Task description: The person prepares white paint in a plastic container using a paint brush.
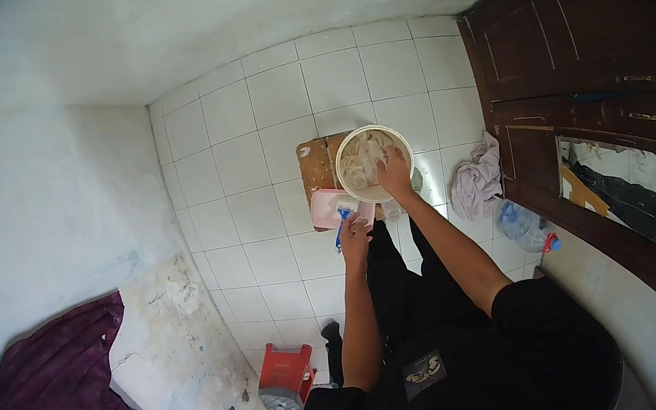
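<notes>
A round, cream-coloured bucket (346,193) holds pale, lumpy, whitish material (360,150). My right hand (394,170) reaches over its rim, fingers curled down at that material; what they grip, if anything, is hidden. Just below and left of the bucket is a pink tray (321,205) with some pale matter in it. My left hand (355,236) is closed at the tray's near edge on a blue-handled tool (343,215), whose pale head lies over the tray. Whether that tool is a brush or a scraper is too small to tell.
A worn brown wooden board (313,167) lies beneath bucket and tray on the white tiles. A crumpled cloth (477,180) and large plastic bottle (521,226) lie by the dark wooden cabinet (529,51). A red stool (286,369) stands lower left; purple cloth (65,393) hangs at the left wall.
</notes>
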### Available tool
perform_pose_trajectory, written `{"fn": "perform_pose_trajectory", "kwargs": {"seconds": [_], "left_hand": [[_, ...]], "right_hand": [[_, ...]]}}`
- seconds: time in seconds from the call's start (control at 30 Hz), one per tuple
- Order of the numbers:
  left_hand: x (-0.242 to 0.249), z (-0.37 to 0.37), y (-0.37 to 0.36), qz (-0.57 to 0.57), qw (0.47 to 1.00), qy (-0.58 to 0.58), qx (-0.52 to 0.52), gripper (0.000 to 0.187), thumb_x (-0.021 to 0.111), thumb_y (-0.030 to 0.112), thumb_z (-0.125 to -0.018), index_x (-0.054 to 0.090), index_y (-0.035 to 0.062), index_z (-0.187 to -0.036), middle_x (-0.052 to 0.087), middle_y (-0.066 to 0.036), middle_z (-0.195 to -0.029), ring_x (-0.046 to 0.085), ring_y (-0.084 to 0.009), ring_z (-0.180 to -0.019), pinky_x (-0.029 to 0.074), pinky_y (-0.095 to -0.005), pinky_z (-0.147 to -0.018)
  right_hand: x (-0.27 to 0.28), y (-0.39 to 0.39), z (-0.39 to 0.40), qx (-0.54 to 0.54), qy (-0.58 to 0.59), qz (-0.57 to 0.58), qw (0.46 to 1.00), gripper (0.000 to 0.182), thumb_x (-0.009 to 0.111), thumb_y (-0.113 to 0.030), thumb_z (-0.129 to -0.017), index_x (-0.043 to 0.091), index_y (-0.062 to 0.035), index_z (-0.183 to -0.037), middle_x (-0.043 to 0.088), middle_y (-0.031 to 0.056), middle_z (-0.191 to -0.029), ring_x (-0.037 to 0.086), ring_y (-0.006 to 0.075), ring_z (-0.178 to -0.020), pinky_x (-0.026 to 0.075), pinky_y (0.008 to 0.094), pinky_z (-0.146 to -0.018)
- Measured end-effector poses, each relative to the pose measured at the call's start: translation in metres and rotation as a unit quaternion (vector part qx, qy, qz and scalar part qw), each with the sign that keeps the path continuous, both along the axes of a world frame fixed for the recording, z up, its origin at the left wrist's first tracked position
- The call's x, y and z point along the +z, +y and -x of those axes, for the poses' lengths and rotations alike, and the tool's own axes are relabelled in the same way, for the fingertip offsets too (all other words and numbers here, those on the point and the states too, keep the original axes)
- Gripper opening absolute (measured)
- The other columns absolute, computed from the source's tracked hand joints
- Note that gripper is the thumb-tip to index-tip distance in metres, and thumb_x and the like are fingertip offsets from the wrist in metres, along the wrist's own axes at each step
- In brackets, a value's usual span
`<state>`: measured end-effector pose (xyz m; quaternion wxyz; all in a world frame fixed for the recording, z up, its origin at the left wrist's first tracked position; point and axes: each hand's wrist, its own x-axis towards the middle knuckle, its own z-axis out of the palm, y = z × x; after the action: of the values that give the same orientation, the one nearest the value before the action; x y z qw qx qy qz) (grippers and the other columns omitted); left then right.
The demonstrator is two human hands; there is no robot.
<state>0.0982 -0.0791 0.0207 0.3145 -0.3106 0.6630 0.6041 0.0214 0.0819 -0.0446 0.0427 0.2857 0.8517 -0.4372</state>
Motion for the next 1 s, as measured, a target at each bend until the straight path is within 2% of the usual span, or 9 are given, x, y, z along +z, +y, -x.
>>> {"fn": "perform_pose_trajectory", "kwargs": {"seconds": [0.13, 0.2, 0.3, 0.47, 0.57, 0.7, 0.8, 0.93, 1.0], "left_hand": [[-0.002, -0.007, -0.006, 0.017, 0.999, -0.005, -0.030, 0.038, 0.047, 0.017, -0.091, 0.051, -0.0006, -0.125, 0.064, -0.013, -0.101, 0.064, -0.0173, -0.083, 0.049, -0.0268, -0.066], [-0.003, -0.010, -0.012, 0.029, 0.998, 0.000, -0.050, 0.038, 0.048, 0.017, -0.091, 0.051, -0.0013, -0.124, 0.064, -0.012, -0.097, 0.064, -0.0164, -0.081, 0.048, -0.0267, -0.064], [-0.007, -0.014, -0.019, 0.054, 0.995, 0.071, -0.054, 0.036, 0.049, 0.015, -0.090, 0.055, -0.0017, -0.120, 0.064, -0.010, -0.088, 0.062, -0.0143, -0.071, 0.047, -0.0252, -0.060], [-0.005, -0.017, -0.032, 0.081, 0.987, 0.134, -0.043, 0.032, 0.050, 0.012, -0.088, 0.058, -0.0019, -0.115, 0.060, -0.007, -0.076, 0.055, -0.0114, -0.062, 0.045, -0.0237, -0.057], [0.004, -0.013, -0.040, 0.116, 0.980, 0.156, -0.039, 0.030, 0.051, 0.012, -0.089, 0.059, -0.0019, -0.113, 0.056, -0.004, -0.071, 0.052, -0.0100, -0.061, 0.043, -0.0244, -0.055], [0.003, -0.013, -0.055, 0.181, 0.958, 0.216, -0.053, 0.027, 0.053, 0.012, -0.089, 0.060, -0.0017, -0.111, 0.052, -0.001, -0.067, 0.048, -0.0088, -0.058, 0.041, -0.0252, -0.054], [0.010, -0.013, -0.066, 0.243, 0.951, 0.185, -0.056, 0.026, 0.055, 0.013, -0.089, 0.060, -0.0011, -0.110, 0.052, -0.003, -0.066, 0.048, -0.0112, -0.061, 0.042, -0.0283, -0.059], [-0.050, -0.041, -0.100, 0.355, 0.886, 0.257, -0.151, 0.036, 0.060, 0.023, -0.088, 0.058, -0.0006, -0.115, 0.059, -0.011, -0.075, 0.058, -0.0213, -0.072, 0.047, -0.0333, -0.073], [-0.068, -0.049, -0.103, 0.356, 0.894, 0.224, -0.158, 0.041, 0.062, 0.027, -0.087, 0.056, -0.0004, -0.117, 0.061, -0.016, -0.081, 0.060, -0.0280, -0.078, 0.048, -0.0375, -0.075]], "right_hand": [[0.023, -0.002, -0.044, 0.033, 0.119, 0.053, 0.991, 0.030, 0.059, -0.008, -0.082, 0.051, 0.0010, -0.110, 0.052, 0.0241, -0.109, 0.056, 0.0416, -0.100, 0.045, 0.0464, -0.085], [0.045, -0.005, -0.064, 0.045, 0.159, -0.019, 0.986, 0.027, 0.063, -0.003, -0.080, 0.051, 0.0031, -0.104, 0.050, 0.0202, -0.106, 0.053, 0.0350, -0.099, 0.044, 0.0425, -0.085], [0.040, -0.007, -0.103, 0.001, 0.198, -0.113, 0.974, 0.040, 0.068, -0.007, -0.078, 0.044, 0.0040, -0.108, 0.042, 0.0210, -0.110, 0.046, 0.0358, -0.104, 0.040, 0.0437, -0.089], [0.016, -0.009, -0.145, 0.011, 0.073, -0.077, 0.994, 0.071, 0.079, -0.019, -0.070, 0.033, 0.0052, -0.117, 0.036, 0.0224, -0.118, 0.041, 0.0379, -0.110, 0.037, 0.0447, -0.095], [-0.025, -0.009, -0.159, 0.035, 0.026, -0.081, 0.996, 0.085, 0.085, -0.025, -0.061, 0.036, -0.0054, -0.129, 0.038, 0.0173, -0.128, 0.039, 0.0384, -0.120, 0.035, 0.0470, -0.100], [-0.046, -0.006, -0.151, 0.074, -0.008, -0.037, 0.997, 0.076, 0.084, -0.022, -0.059, 0.048, -0.0107, -0.124, 0.047, 0.0104, -0.126, 0.047, 0.0345, -0.114, 0.041, 0.0442, -0.097], [-0.065, -0.008, -0.147, 0.081, 0.001, -0.058, 0.995, 0.066, 0.083, -0.022, -0.060, 0.053, -0.0079, -0.118, 0.051, 0.0118, -0.124, 0.052, 0.0334, -0.111, 0.046, 0.0426, -0.093], [-0.042, -0.018, -0.135, 0.073, 0.017, -0.038, 0.996, 0.056, 0.081, -0.023, -0.062, 0.058, -0.0056, -0.110, 0.057, 0.0132, -0.116, 0.058, 0.0339, -0.104, 0.049, 0.0411, -0.089], [-0.038, -0.020, -0.134, 0.043, 0.011, -0.040, 0.998, 0.052, 0.080, -0.025, -0.064, 0.059, -0.0048, -0.107, 0.061, 0.0138, -0.110, 0.061, 0.0341, -0.099, 0.051, 0.0418, -0.085]]}}
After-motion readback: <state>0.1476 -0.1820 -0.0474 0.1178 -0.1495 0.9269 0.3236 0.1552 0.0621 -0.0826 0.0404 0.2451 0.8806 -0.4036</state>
